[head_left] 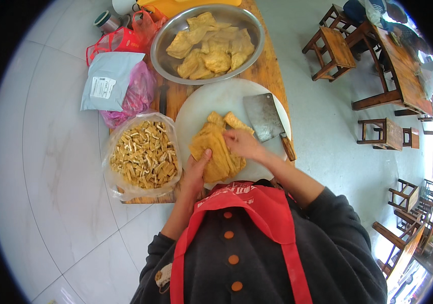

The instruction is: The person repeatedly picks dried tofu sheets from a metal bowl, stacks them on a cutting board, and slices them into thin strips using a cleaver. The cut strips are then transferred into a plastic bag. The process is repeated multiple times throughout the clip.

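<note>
A stack of flat, golden-brown fried tofu pieces (215,161) is held over a round white cutting board (191,109). My left hand (196,168) grips its left side, thumb on top and the other fingers hidden beneath. At the stack's upper right edge, the fingers of my right hand (241,143) are closed in a pinch on the tofu. Just beyond lie smaller tofu pieces (237,123) on the board. A broad cleaver (264,117) rests on the board's right side, its wooden handle toward me over the edge.
Beyond the board stands a large steel basin (158,61) of whole fried tofu. A plastic-lined container of cut tofu strips (144,154) sits at left. A dark-handled tool (163,99), a grey parcel (107,83) and red bags (120,43) crowd the wooden table's (272,66) left side.
</note>
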The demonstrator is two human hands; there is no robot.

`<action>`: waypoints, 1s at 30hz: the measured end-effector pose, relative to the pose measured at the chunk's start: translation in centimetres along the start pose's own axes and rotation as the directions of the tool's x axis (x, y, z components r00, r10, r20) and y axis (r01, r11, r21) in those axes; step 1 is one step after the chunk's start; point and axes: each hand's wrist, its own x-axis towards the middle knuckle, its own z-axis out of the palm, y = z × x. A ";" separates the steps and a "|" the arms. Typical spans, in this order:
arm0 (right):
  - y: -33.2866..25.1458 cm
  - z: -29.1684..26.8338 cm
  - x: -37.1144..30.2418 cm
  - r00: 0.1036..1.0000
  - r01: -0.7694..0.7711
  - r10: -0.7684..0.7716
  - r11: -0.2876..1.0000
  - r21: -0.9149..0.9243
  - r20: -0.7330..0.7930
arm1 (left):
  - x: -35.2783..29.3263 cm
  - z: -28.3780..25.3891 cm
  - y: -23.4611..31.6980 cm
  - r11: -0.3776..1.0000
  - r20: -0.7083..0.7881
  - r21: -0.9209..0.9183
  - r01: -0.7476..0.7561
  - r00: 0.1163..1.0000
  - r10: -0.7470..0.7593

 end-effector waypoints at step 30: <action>-1.9 -5.3 -0.7 0.994 -0.010 0.070 0.824 0.566 -0.084 | 1.1 3.2 2.5 0.980 0.217 -0.182 0.075 0.976 -0.034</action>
